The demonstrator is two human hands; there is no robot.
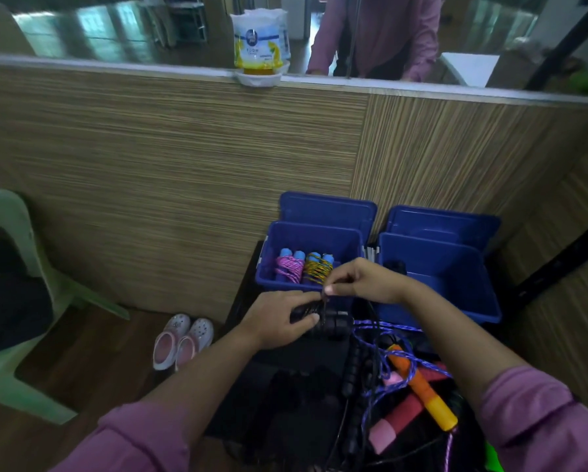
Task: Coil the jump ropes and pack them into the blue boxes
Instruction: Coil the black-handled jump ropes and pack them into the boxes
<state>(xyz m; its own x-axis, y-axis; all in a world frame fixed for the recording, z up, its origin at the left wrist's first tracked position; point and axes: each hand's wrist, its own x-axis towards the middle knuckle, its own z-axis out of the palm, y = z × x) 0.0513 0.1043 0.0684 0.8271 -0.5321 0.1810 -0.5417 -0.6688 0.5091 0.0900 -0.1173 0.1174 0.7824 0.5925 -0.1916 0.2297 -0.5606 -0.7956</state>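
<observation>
Head view: our left hand (282,316) grips the black jump rope (323,320) handles on the desk, before the left blue box (311,238). Right hand (357,279) fingers pinch its cord. We judge it light, limp; hold the handles.

"ROOM" on the white air-freshener tub (260,42) on the ledge

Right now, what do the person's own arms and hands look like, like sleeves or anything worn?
Both arms wear mauve-pink long sleeves pushed up toward the elbows, leaving the forearms bare. The left sleeve and right sleeve are soft, loosely wrinkled fabric. The left hand and right hand are bare: no gloves, and no rings, watch or bracelets that this view shows.
</observation>
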